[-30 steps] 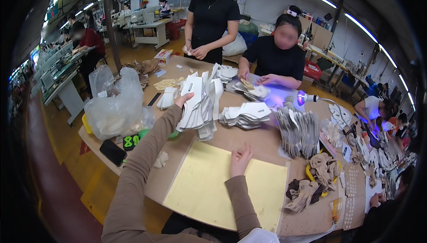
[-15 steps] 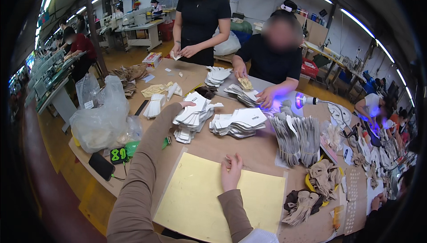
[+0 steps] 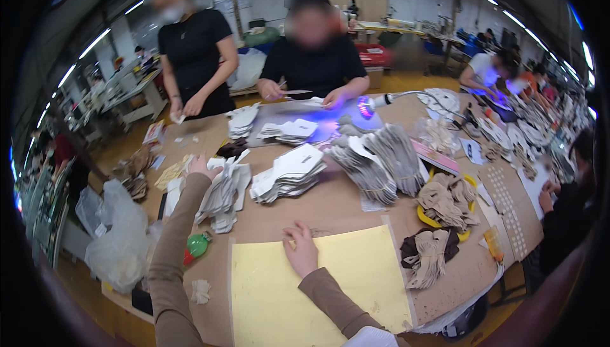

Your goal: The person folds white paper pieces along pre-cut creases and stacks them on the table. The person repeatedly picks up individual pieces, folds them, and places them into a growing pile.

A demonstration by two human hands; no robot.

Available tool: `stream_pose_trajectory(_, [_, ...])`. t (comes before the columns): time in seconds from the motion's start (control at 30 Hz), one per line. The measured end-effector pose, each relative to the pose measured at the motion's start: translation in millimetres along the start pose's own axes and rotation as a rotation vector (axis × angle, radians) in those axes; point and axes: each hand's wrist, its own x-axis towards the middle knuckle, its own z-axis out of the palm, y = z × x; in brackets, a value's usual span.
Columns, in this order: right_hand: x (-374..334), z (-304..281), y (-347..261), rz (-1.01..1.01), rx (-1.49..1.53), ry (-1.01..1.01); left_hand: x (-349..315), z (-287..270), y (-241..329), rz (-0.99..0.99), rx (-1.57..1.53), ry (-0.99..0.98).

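**Fanned stack of white, flat cut pieces (image 3: 227,196) beside the left hand (image 3: 203,168)**

The stack lies left of centre on the brown-covered table (image 3: 267,215). The left hand, partly spread, meets its upper-left side; whether it grips anything, I cannot tell. Nearer the person, the right hand (image 3: 301,250), half-curled and empty, lies over a pale yellow rectangular sheet (image 3: 318,293).

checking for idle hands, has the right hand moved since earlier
No, not noticeably: the right hand stays roughly midway along the far edge of the yellow sheet.
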Motion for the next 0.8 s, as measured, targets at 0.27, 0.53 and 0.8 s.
stream_pose_trajectory(0.27, [-1.8,-3.7,-7.4,-0.014,0.004,0.010,-76.4,16.4,207.2,0.162,-1.336,-1.061])
stream_pose_trajectory(0.53, [-8.9,7.6,15.2,0.121,0.085,0.025,-114.3,103.2,362.8,-0.281,-1.738,-0.958])
stream_pose_trajectory(0.8, [-12.6,5.3,11.5,0.097,0.302,-0.046,-146.2,122.0,339.1,0.214,-1.559,-0.519])
